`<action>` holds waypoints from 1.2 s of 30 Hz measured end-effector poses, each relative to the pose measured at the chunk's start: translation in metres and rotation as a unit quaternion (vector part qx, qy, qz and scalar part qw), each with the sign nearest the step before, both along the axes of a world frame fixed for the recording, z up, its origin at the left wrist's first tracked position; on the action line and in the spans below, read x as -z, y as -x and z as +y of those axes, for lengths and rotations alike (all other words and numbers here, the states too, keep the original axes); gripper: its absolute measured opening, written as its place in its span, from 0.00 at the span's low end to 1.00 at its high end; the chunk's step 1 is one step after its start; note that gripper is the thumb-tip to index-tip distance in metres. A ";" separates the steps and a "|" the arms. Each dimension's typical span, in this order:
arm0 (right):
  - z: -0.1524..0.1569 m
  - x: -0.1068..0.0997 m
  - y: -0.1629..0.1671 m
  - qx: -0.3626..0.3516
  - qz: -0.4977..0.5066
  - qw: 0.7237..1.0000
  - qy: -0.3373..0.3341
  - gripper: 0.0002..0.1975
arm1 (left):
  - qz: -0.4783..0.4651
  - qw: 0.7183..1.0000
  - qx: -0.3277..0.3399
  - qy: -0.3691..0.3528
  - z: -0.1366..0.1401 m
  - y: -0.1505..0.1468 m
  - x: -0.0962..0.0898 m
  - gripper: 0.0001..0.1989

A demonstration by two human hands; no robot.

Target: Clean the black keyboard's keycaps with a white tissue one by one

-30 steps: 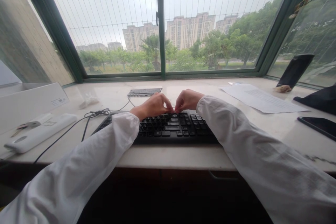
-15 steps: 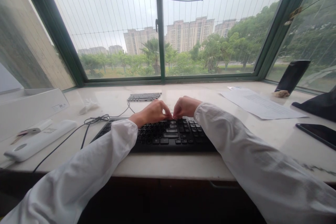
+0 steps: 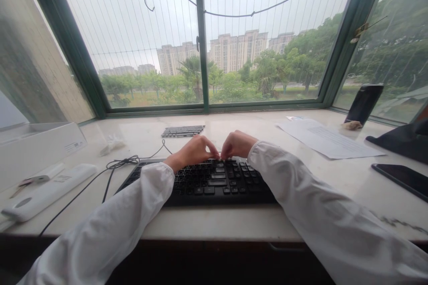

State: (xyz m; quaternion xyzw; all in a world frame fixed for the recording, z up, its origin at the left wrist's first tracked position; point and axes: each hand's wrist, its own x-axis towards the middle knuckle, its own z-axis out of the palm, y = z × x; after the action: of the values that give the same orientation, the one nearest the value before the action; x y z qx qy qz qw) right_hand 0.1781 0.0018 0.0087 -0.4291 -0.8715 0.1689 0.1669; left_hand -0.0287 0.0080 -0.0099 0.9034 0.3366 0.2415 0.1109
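A black keyboard (image 3: 220, 198) lies across the ledge in front of me; many positions on its left part look bare of keycaps. Over its back edge, my left hand (image 3: 195, 150) is closed in a pinch, thumb and forefinger meeting low at the upper row. Right beside it, my right hand (image 3: 238, 144) is also pinched, its fingertips nearly touching the left ones. Whatever lies between the fingertips is too small to make out. Behind the left hand, several loose dark keycaps (image 3: 183, 131) lie in neat rows on the white ledge.
A bundled cable (image 3: 125, 160) runs left of the keyboard. Further left are a white box (image 3: 43, 142), a long white device (image 3: 50, 191) and keys (image 3: 31, 181). To the right lie a paper sheet (image 3: 327, 139), a phone (image 3: 401, 179) and a dark upright object (image 3: 364, 103). Windows stand behind.
The view has tilted up slightly, so everything sits a little lower in the picture. Both hands keep their pinch at the same place on the keyboard.
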 end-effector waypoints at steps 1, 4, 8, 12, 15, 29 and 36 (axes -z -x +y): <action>-0.001 -0.003 -0.005 0.005 0.021 1.000 -0.015 0.06 | -0.017 1.000 -0.021 -0.008 0.002 0.002 -0.001 0.06; -0.003 -0.013 -0.016 0.038 0.058 0.993 -0.091 0.06 | -0.046 0.994 -0.083 -0.049 0.008 0.011 -0.006 0.06; -0.004 -0.012 -0.013 0.019 0.047 0.989 -0.139 0.07 | -0.021 0.985 -0.142 -0.098 0.014 0.020 -0.009 0.05; 0.001 0.005 0.001 -0.054 -0.027 0.995 -0.083 0.04 | 0.010 0.978 -0.174 -0.111 0.015 0.022 -0.009 0.05; 0.004 0.012 0.003 -0.051 -0.031 0.994 -0.088 0.04 | 0.020 0.977 -0.182 -0.111 0.015 0.022 -0.008 0.06; 0.002 0.017 0.005 -0.062 -0.002 0.994 -0.085 0.05 | 0.057 0.971 -0.210 -0.098 0.015 0.028 -0.012 0.06; 0.003 0.001 -0.007 0.083 0.144 0.961 -0.221 0.12 | 0.141 0.938 -0.311 -0.058 0.022 0.046 -0.015 0.07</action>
State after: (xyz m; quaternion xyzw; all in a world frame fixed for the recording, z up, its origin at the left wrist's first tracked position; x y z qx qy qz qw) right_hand 0.1851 0.0050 0.0081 -0.4236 -0.8151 0.0178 0.3947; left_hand -0.0747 0.0302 0.0046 0.7834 0.5979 0.1537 -0.0711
